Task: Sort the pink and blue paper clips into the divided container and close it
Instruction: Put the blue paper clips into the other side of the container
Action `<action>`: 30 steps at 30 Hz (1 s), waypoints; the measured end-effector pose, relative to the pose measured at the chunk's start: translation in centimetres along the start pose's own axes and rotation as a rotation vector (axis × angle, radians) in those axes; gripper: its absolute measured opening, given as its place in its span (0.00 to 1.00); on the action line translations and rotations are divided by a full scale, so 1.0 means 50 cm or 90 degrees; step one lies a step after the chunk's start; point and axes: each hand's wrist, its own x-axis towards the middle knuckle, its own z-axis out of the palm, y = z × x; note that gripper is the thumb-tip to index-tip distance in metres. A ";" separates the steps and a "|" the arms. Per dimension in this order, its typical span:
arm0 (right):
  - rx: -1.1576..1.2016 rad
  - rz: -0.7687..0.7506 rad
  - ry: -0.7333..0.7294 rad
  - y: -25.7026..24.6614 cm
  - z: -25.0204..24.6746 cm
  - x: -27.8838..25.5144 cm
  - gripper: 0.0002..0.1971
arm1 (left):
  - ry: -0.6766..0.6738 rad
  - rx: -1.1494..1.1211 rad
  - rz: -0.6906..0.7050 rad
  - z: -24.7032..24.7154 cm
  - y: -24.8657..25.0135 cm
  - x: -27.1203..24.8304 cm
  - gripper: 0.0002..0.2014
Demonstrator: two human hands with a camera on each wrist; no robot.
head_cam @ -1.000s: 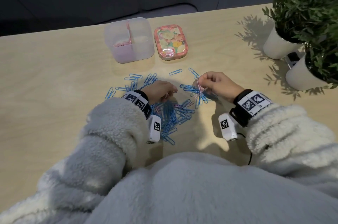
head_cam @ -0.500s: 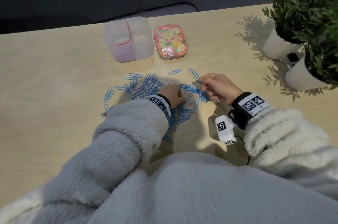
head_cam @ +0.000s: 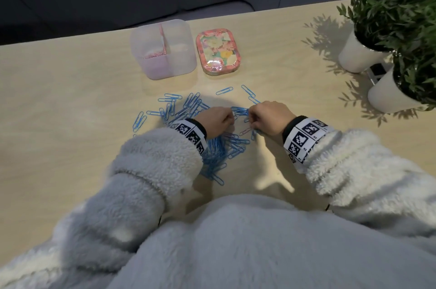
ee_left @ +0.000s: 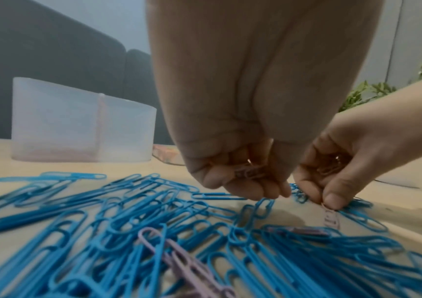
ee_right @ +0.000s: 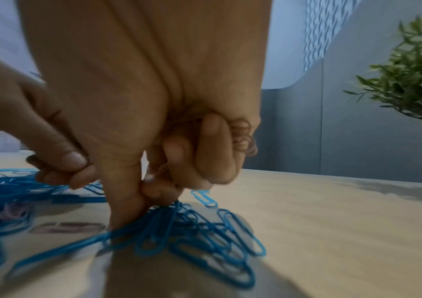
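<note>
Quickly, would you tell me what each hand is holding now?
Left hand: curled around small pink paper clips.
Right hand: curled around pink paper clips too.

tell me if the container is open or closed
Open. The container shows its divider and pink clips from above, and its floral lid lies beside it on the table.

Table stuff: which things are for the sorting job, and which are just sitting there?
For the job: loose blue paper clips, pink paper clips in the left hand, clear plastic divided container, flowery pink lid.
Just there: two green plants in white pots.
</note>
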 end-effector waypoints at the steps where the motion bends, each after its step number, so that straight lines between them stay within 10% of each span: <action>1: -0.018 -0.010 -0.019 -0.002 -0.004 0.002 0.05 | -0.015 0.012 0.009 0.001 -0.001 -0.004 0.10; 5: 0.011 -0.028 -0.035 0.010 -0.007 0.010 0.04 | -0.040 0.072 0.036 0.006 -0.004 -0.014 0.11; 12: 0.525 -0.010 0.058 0.032 -0.014 -0.007 0.14 | 0.015 -0.012 -0.001 0.000 -0.014 -0.020 0.10; 19: 0.111 0.010 0.042 -0.019 0.026 -0.017 0.12 | -0.004 -0.105 -0.044 -0.018 -0.032 -0.020 0.12; 30: 0.185 0.040 0.041 -0.016 0.050 -0.018 0.09 | 0.037 -0.334 -0.092 -0.033 -0.056 -0.033 0.05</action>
